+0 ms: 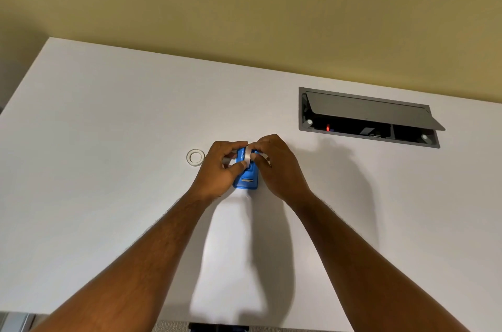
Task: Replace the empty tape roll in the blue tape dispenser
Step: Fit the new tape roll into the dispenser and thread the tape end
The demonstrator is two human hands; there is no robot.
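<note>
While both hands, left hand [220, 166] and right hand [277, 166], gripped one tape roll [247, 157] in one blue dispenser [245, 178], one ring [195, 157] lay beside.

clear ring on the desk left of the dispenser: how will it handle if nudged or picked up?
The clear ring lies flat on the white desk, so a nudge would probably slide it, not roll it. It looks thin and hollow, likely very light. Its low profile may make pinching it off the smooth surface fiddly.

Blue dispenser [245, 180], white table [108, 141]
</note>
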